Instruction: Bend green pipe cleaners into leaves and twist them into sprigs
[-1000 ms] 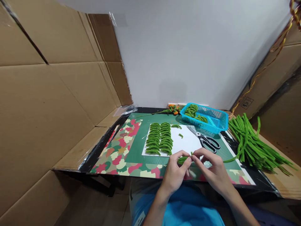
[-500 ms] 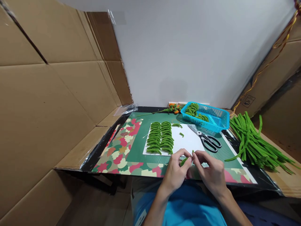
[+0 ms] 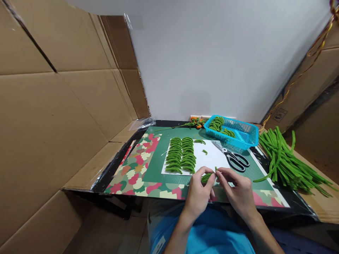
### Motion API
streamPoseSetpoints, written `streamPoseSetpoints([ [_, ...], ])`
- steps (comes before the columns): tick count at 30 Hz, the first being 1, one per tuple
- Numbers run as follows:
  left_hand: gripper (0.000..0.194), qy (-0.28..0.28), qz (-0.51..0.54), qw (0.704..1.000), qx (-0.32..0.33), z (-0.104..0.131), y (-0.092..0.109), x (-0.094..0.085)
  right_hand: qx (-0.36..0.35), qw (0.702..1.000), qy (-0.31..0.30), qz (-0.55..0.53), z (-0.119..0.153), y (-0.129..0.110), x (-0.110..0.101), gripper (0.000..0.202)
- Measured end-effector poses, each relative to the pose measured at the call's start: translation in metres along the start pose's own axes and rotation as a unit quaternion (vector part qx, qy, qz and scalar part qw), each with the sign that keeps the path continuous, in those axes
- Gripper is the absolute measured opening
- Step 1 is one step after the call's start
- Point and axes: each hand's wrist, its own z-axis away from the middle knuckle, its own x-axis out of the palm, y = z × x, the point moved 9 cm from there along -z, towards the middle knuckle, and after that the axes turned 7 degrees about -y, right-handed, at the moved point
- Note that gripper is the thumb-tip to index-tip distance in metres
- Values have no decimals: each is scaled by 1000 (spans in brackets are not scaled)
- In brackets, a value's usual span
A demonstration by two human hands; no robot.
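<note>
Near the front edge of the mat, my left hand (image 3: 198,190) pinches a fuzzy green piece (image 3: 206,177) between thumb and fingers. My right hand (image 3: 236,190) is closed on the tip of green stem that sticks up between the fingertips of both hands. Just beyond them lies a white sheet (image 3: 212,159) with two columns of curved green pieces (image 3: 188,151) on its left part. A single curved piece (image 3: 199,141) and a small one (image 3: 204,152) rest further right on it. Black-handled scissors (image 3: 236,160) lie open across the sheet's right edge.
A blue basket (image 3: 245,143) holding green pieces stands at the back right. Long green fuzzy stems (image 3: 286,162) are heaped at the right. Orange flowers on a green stem (image 3: 196,122) lie at the back. Cardboard walls (image 3: 90,98) rise left and right.
The green piece in my left hand has tilted and shows more above the fingers. The tip between my fingertips has shifted slightly left and up.
</note>
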Motion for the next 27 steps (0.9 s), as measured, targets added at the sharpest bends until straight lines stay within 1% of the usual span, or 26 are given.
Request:
streamPoseSetpoints([
  [3,32,10,3,1000,1,0,0,-1,22,999,-9,-34,1,2,1,13],
  [6,32,18,-4,1000,11,0,4,-2,40,996,-14,-72,4,3,1,26],
  [8,31,26,-8,999,19,0,5,-3,38,996,-14,-81,5,2,1,29],
  [12,31,37,2,999,32,1,7,-4,27,996,-22,-78,7,0,1,27],
  [16,33,42,16,999,27,1,7,-6,28,995,-20,-94,10,-1,1,37],
  [18,35,37,25,999,24,0,8,-6,14,994,-39,-100,11,-4,4,36],
  [20,38,27,39,999,16,-1,7,-7,2,994,-62,-93,11,-6,6,30],
  [23,42,16,63,998,2,-3,3,-6,-22,995,-71,-61,7,-7,1,22],
  [25,43,14,75,997,-1,-3,2,-7,-62,995,-79,-23,2,-11,-4,24],
  [27,43,10,83,997,-2,-3,1,-7,-116,988,-94,30,-1,-17,-8,31],
])
